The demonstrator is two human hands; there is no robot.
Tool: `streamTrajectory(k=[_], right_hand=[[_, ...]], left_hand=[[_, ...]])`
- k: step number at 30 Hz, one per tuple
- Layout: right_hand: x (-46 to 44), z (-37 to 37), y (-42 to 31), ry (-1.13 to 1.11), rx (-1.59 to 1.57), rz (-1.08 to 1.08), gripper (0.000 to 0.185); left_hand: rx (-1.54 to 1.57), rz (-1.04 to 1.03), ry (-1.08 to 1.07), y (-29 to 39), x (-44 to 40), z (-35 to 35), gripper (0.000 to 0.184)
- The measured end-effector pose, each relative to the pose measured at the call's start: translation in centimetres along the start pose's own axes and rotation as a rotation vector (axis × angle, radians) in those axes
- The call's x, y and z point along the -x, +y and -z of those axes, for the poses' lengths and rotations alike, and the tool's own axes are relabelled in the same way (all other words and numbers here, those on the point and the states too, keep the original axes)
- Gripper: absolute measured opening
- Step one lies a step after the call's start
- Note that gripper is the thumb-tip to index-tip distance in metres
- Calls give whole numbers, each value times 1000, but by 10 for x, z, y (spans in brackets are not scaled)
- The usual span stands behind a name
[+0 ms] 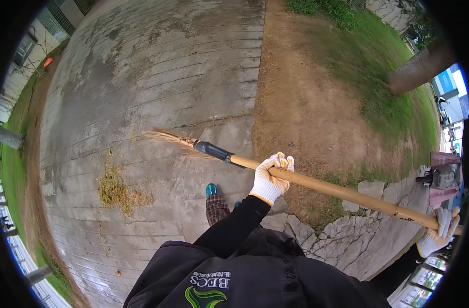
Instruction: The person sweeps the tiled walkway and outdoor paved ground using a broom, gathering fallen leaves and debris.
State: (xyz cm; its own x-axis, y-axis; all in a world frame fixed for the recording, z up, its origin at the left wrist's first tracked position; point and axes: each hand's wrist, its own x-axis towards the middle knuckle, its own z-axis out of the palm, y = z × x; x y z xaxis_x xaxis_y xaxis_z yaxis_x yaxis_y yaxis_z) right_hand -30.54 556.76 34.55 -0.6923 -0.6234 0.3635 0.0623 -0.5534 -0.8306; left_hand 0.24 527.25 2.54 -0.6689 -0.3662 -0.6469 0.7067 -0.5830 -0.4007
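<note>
A broom with a long bamboo handle (342,191) slants across my front. A black sleeve (212,150) joins the handle to its straw-coloured bristles (165,136), which are over the concrete left of centre. In a white knit glove with yellow fingertips, my left hand (272,179) is closed round the handle not far from the black sleeve. My right hand (441,231), gloved the same way, grips the handle near its far end at the right. A loose pile of yellow-brown leaves (116,190) lies left of the bristles.
Concrete paving (157,66) stretches ahead, bordered on the right by bare soil (301,87) and grass (378,66). A tree trunk (422,66) stands at the upper right. Cracked slabs (342,238) lie below the handle. My shoe (211,190) shows near the leaves.
</note>
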Motion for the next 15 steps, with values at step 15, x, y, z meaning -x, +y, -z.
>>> streamTrajectory(k=[15], right_hand=[[40,-217,175,154,232,50,24]], left_hand=[[-77,245,174,97,-196,77,13]])
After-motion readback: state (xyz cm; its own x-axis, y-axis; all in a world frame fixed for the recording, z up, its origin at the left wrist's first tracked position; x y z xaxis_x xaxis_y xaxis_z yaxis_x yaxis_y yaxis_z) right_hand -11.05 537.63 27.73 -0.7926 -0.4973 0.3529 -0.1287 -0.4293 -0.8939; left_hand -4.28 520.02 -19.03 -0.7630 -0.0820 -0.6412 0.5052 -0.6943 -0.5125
